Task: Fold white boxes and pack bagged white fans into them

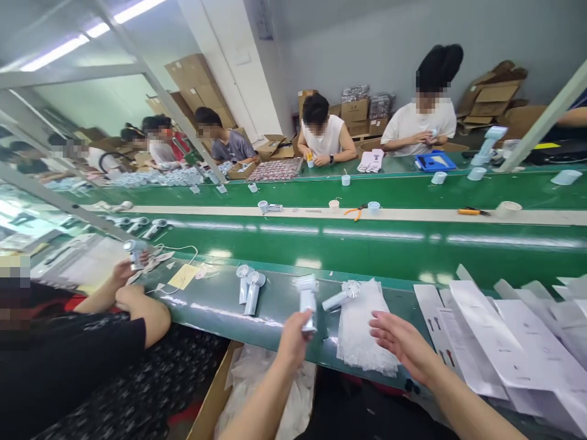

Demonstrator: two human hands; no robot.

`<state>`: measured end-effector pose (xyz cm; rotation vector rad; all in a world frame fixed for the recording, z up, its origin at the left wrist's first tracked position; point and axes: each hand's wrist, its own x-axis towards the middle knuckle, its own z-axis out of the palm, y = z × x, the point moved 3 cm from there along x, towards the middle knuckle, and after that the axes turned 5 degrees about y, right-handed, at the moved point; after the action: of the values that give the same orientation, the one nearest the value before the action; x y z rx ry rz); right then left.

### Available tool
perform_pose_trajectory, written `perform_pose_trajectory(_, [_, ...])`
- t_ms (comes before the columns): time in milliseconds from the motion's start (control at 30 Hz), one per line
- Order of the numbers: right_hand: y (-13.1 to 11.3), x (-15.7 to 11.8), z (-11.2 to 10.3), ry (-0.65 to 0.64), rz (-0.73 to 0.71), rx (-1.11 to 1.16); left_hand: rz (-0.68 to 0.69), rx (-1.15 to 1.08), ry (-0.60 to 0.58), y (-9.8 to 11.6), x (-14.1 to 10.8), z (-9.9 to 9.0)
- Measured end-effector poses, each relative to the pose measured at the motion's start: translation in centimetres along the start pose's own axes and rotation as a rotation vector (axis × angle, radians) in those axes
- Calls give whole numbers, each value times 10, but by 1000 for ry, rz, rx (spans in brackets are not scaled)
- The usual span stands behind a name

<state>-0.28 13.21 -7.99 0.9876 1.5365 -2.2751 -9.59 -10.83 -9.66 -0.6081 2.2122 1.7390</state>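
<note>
My left hand (294, 336) is closed around the lower handle of a light blue handheld fan (307, 299), held upright over the near bench. Nothing is in my right hand (401, 342); its fingers stretch out toward a stack of clear plastic bags (367, 342). Another fan (337, 299) lies between my hands, its round grille head resting on the bags. Left of my held fan, two similar fans (252, 296) lie side by side on the bench.
White printed card sleeves (499, 336) are piled at right. An open carton (220, 385) of plastic bags stands below the bench edge. A co-worker's hand (132, 266) holds a fan at left. Beyond the green belt (367, 244), several people sit working; pliers (358, 212) lie on the white strip.
</note>
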Motion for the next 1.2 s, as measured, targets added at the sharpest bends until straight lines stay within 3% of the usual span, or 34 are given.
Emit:
perform_pose_trajectory(67, [-5,1,15,-123,50,232,-8,-56,-224,0,-38,44])
perform_pose_trajectory(100, [-7,1,17,-134,44,298,10,-87,-416,1,-55,64])
perform_pose_trajectory(167, [-11,-1,8,-54,18,361,122,-53,-651,4,-78,91])
perform_pose_trajectory(300, [-20,-25,-47,116,-64,418,603,480,-705,2,-80,107])
perform_pose_trajectory(333, [-21,-34,-63,122,-81,418,679,626,-730,-2,-77,110])
perform_pose_trajectory(400, [-19,-54,-89,101,-59,405,705,802,-784,-10,-68,115])
perform_pose_trajectory(500, [-3,-79,-103,-23,31,378,635,808,-734,-12,-56,122])
perform_pose_trajectory(600, [18,-87,-91,-160,100,365,578,746,-693,-3,-47,128])
perform_pose_trajectory(767, [26,-53,-49,-317,141,343,589,672,-717,18,-41,133])
perform_pose_trajectory(833, [19,-36,-41,-301,153,356,618,678,-716,25,-38,131])
perform_pose_trajectory(900, [14,-25,-42,-234,177,374,657,697,-644,31,-32,124])
perform_pose_trajectory(1000, [13,-21,-55,-131,206,402,745,722,-475,35,-26,105])
perform_pose_trajectory(1067, [17,-23,-65,-91,228,418,857,749,-434,30,-26,92])
perform_pose_trajectory(1200, [33,-18,-68,-131,305,395,1309,872,-438,13,-39,71])
